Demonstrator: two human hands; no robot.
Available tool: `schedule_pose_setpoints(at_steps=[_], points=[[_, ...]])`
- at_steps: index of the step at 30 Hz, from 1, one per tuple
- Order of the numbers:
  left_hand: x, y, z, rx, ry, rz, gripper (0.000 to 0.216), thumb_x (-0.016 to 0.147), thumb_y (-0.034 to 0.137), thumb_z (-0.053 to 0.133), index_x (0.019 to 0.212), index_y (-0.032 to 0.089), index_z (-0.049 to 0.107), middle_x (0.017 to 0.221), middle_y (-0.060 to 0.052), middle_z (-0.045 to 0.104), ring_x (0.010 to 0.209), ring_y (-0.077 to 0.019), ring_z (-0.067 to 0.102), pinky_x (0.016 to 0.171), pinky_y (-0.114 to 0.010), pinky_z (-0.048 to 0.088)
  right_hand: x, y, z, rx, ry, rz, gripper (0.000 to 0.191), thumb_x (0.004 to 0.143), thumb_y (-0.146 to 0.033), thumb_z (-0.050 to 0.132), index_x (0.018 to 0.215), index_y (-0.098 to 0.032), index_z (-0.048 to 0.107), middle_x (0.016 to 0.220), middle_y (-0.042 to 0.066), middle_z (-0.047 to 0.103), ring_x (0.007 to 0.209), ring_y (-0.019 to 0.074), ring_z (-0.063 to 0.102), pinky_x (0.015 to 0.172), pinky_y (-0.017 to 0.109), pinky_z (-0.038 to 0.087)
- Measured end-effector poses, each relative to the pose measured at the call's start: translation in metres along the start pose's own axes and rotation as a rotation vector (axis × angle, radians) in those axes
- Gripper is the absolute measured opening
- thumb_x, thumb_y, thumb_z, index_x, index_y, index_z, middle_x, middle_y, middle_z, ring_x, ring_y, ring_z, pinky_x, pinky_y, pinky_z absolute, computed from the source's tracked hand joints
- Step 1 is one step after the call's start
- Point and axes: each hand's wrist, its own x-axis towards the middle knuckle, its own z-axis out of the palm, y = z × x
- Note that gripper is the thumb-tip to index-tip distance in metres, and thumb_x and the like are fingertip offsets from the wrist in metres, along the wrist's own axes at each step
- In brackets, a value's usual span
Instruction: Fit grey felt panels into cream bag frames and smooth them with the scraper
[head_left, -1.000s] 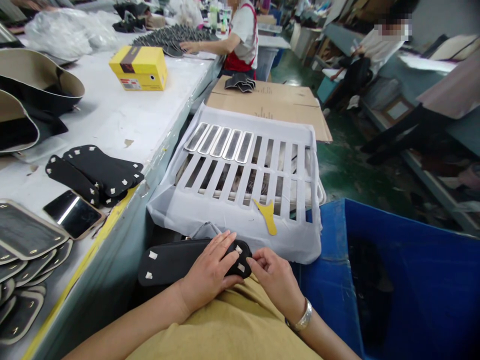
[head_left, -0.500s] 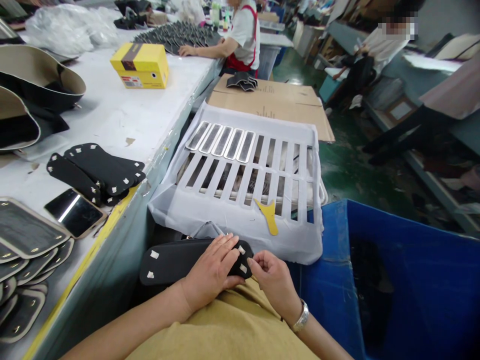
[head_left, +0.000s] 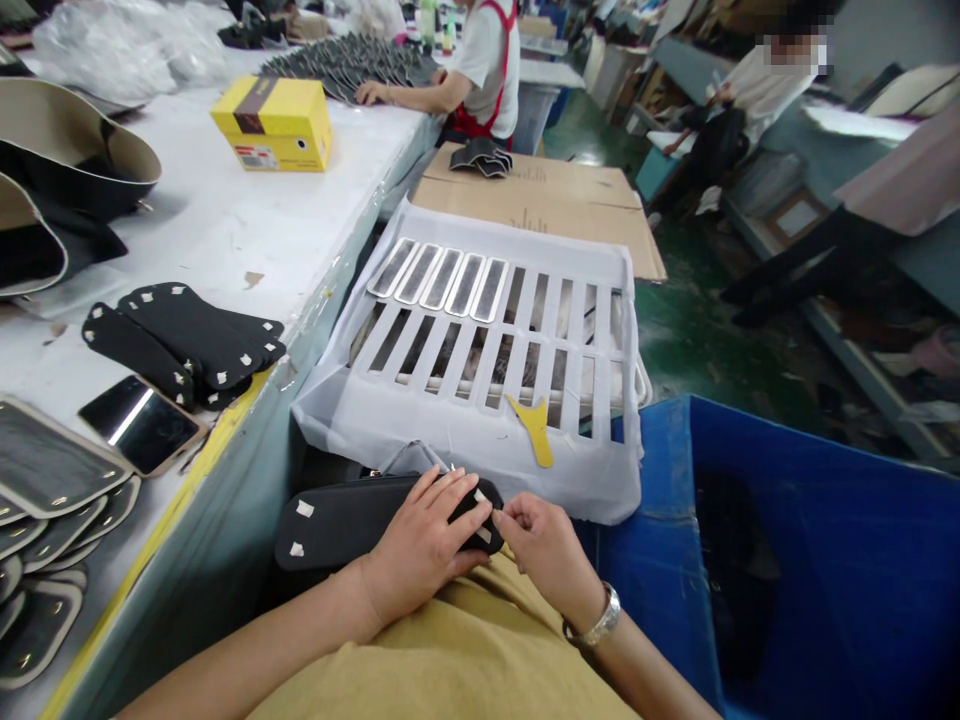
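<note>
- A stack of black pieces (head_left: 187, 340) lies near the counter's (head_left: 247, 230) front edge.
- The black piece (head_left: 345, 520) rests on the lap (head_left: 450, 655), below that edge.
- The left hand (head_left: 420, 545) lies flat and open, pressing its right end.
- The right hand (head_left: 547, 550) pinches that end's tip.

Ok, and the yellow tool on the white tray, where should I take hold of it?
Probably take the yellow tool by its narrow stem, which points toward the person, coming from the near side with the right hand; its wide forked head lies flat, farther away.
</note>
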Motion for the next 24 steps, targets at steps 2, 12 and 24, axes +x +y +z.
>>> schedule_pose_setpoints(at_steps=[2, 12, 24], points=[[0.000, 0.001, -0.001, 0.005, -0.001, -0.004, 0.041, 0.080, 0.038, 0.059, 0.116, 0.019, 0.055, 0.128, -0.014, 0.050, 0.121, -0.0286, 0.043, 0.103, -0.050, 0.031, 0.002, -0.002, -0.004, -0.057, -0.017, -0.033, 0.026, 0.080, -0.036, 0.049, 0.061, -0.019, 0.051, 0.048, -0.005, 0.049, 0.044, 0.0092, 0.041, 0.043, 0.021, 0.028], [0.002, 0.005, -0.007, 0.046, -0.056, -0.030, 0.038, 0.082, 0.040, 0.055, 0.114, 0.019, 0.057, 0.133, -0.012, 0.046, 0.124, -0.0304, 0.038, 0.102, -0.051, 0.029, 0.003, -0.002, -0.014, -0.238, 0.011, -0.276, 0.016, 0.079, -0.025, 0.055, 0.092, -0.018, 0.058, 0.074, 0.000, 0.059, 0.064, 0.0131, 0.053, 0.059, 0.024, 0.041], [-0.003, -0.011, -0.009, -0.008, -0.121, 0.076, 0.046, 0.078, 0.041, 0.060, 0.119, 0.021, 0.054, 0.135, -0.011, 0.044, 0.125, -0.0286, 0.037, 0.105, -0.048, 0.027, 0.021, 0.021, -0.038, -0.289, -0.261, -0.606, 0.037, 0.084, -0.031, 0.055, 0.121, -0.023, 0.055, 0.098, 0.006, 0.058, 0.072, 0.0117, 0.057, 0.075, 0.028, 0.049]])
